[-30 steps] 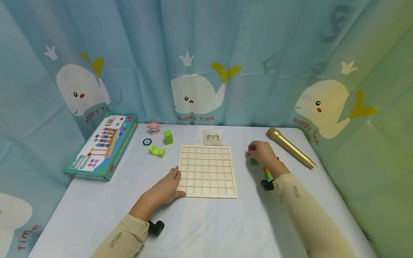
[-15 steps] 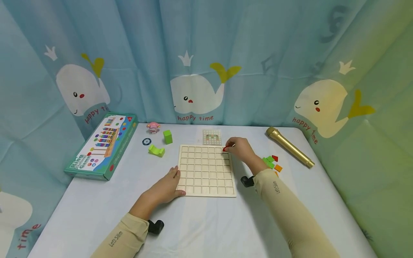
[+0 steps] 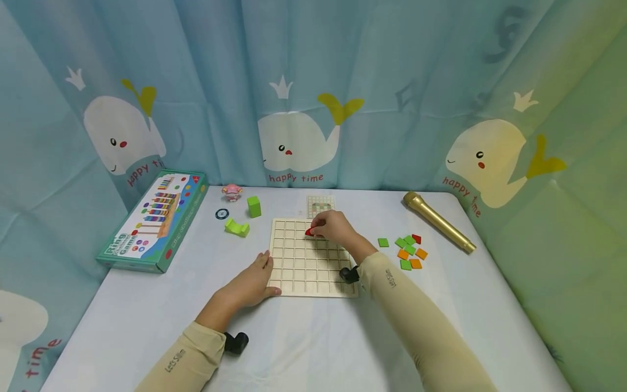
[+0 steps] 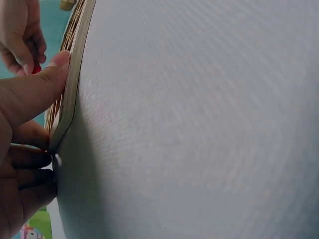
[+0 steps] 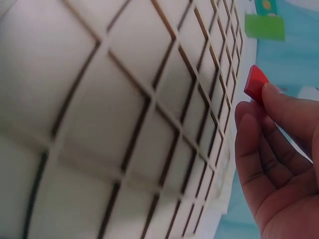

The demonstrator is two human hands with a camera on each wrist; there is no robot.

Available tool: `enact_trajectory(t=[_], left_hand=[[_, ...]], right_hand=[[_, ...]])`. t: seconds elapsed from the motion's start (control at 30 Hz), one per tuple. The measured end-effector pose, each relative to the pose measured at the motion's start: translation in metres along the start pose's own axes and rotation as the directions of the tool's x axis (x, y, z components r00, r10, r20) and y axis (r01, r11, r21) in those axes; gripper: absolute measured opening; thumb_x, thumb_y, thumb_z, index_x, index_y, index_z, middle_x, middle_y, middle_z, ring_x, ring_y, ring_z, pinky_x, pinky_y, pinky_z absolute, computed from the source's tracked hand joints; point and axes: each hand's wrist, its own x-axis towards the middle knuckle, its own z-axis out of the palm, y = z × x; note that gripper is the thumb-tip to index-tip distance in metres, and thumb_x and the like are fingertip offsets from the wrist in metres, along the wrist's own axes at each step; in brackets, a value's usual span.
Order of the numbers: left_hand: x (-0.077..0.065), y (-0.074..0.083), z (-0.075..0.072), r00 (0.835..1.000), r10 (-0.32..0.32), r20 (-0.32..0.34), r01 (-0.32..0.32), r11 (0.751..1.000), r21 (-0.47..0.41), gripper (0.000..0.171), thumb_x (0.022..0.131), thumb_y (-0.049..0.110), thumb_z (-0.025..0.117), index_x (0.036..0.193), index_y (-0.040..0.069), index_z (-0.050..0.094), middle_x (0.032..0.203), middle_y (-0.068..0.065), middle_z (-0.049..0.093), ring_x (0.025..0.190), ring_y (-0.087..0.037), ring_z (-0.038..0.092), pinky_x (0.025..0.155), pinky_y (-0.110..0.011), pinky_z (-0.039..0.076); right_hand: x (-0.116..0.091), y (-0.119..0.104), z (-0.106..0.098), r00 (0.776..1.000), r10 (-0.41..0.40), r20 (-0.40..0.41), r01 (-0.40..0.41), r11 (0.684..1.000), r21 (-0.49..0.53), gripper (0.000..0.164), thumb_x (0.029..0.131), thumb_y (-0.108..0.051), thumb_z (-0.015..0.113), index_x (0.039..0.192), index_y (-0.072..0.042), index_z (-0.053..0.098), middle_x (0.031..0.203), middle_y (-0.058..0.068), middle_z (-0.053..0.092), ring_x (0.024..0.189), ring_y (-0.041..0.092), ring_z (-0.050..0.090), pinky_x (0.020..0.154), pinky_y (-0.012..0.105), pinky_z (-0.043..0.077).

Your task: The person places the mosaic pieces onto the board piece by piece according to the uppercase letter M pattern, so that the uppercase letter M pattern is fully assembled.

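In the head view, my right hand (image 3: pixel 334 226) pinches a small red tile (image 3: pixel 309 232) between thumb and fingertips, over the upper part of a pale wooden grid board (image 3: pixel 294 264). The right wrist view shows the red tile (image 5: pixel 255 83) tilted, apart from the board's surface, with its edge outwards. My left hand (image 3: pixel 251 280) rests against the board's left side near the front corner. Its fingers lie along the edge, and the left wrist view shows the thumb (image 4: pixel 54 74) on the rim. Part of a printed pattern card (image 3: pixel 318 200) behind the board is covered by my right hand.
Loose green (image 3: pixel 383 242), orange (image 3: pixel 421 253) and red (image 3: pixel 416 239) tiles lie right of the board. Beyond them is a gold microphone (image 3: pixel 438 222). To the left stand a game box (image 3: pixel 154 220), pink figurine (image 3: pixel 232 192), round disc (image 3: pixel 222 214), green block (image 3: pixel 253 207) and curved green block (image 3: pixel 237 227).
My right hand has carried the red tile left from the loose tiles, past the board's right edge, to above its upper middle. My left hand has stayed at the board's edge.
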Motion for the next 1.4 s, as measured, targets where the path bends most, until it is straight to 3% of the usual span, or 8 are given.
enact_trajectory(t=[0.17, 0.47, 0.83, 1.1, 1.23, 1.4], left_hand=[[0.0, 0.0, -0.001, 1.0, 0.007, 0.004, -0.007, 1.0, 0.008, 0.086, 0.095, 0.039, 0.069, 0.149, -0.017, 0.031, 0.16, -0.033, 0.019, 0.148, -0.043, 0.021, 0.119, -0.048, 0.025], [0.001, 0.0, 0.0, 1.0, 0.009, -0.001, -0.009, 1.0, 0.016, 0.085, 0.096, 0.039, 0.068, 0.148, -0.018, 0.032, 0.159, -0.033, 0.02, 0.148, -0.044, 0.022, 0.118, -0.048, 0.025], [0.001, 0.001, 0.0, 1.0, 0.002, 0.001, -0.002, 1.0, 0.009, 0.085, 0.095, 0.039, 0.069, 0.148, -0.017, 0.032, 0.159, -0.033, 0.02, 0.148, -0.043, 0.022, 0.118, -0.048, 0.026], [0.0, 0.002, -0.001, 1.0, 0.001, -0.002, -0.001, 1.0, -0.003, 0.085, 0.095, 0.038, 0.069, 0.148, -0.018, 0.032, 0.159, -0.033, 0.02, 0.148, -0.043, 0.021, 0.118, -0.048, 0.025], [0.0, 0.002, -0.001, 1.0, -0.011, 0.0, 0.011, 1.0, -0.009, 0.085, 0.095, 0.038, 0.069, 0.149, -0.017, 0.031, 0.16, -0.032, 0.019, 0.149, -0.043, 0.02, 0.119, -0.048, 0.025], [0.0, 0.002, 0.001, 1.0, -0.021, 0.005, 0.021, 1.0, -0.02, 0.086, 0.095, 0.037, 0.07, 0.149, -0.017, 0.03, 0.161, -0.031, 0.018, 0.149, -0.042, 0.019, 0.119, -0.048, 0.024]], right_hand=[[0.006, -0.005, 0.015, 1.0, -0.028, 0.014, 0.029, 0.998, -0.048, 0.006, 0.093, -0.015, 0.075, 0.091, -0.009, 0.073, 0.083, -0.001, 0.07, 0.073, 0.013, 0.063, 0.066, 0.027, 0.051], [0.01, -0.015, 0.036, 0.998, -0.042, 0.051, 0.043, 0.999, -0.015, 0.008, 0.092, -0.016, 0.076, 0.088, -0.011, 0.071, 0.077, 0.0, 0.069, 0.067, 0.013, 0.06, 0.062, 0.026, 0.049], [0.013, -0.022, 0.047, 0.994, -0.086, 0.066, 0.094, 0.985, -0.142, 0.008, 0.093, -0.019, 0.076, 0.087, -0.014, 0.075, 0.084, -0.005, 0.069, 0.082, 0.013, 0.06, 0.08, 0.031, 0.05], [0.012, -0.022, 0.05, 0.994, -0.096, 0.06, 0.105, 0.981, -0.165, 0.006, 0.093, -0.014, 0.074, 0.087, -0.015, 0.075, 0.083, -0.006, 0.069, 0.08, 0.011, 0.061, 0.079, 0.03, 0.052], [0.01, -0.021, 0.047, 0.991, -0.102, 0.086, 0.114, 0.983, -0.146, 0.005, 0.095, -0.017, 0.072, 0.096, -0.013, 0.076, 0.088, -0.005, 0.069, 0.081, 0.011, 0.06, 0.079, 0.03, 0.051], [0.004, -0.015, 0.032, 0.988, -0.095, 0.119, 0.108, 0.989, -0.105, 0.021, 0.098, -0.017, 0.069, 0.117, -0.01, 0.073, 0.1, -0.001, 0.068, 0.09, 0.014, 0.061, 0.08, 0.032, 0.052]])
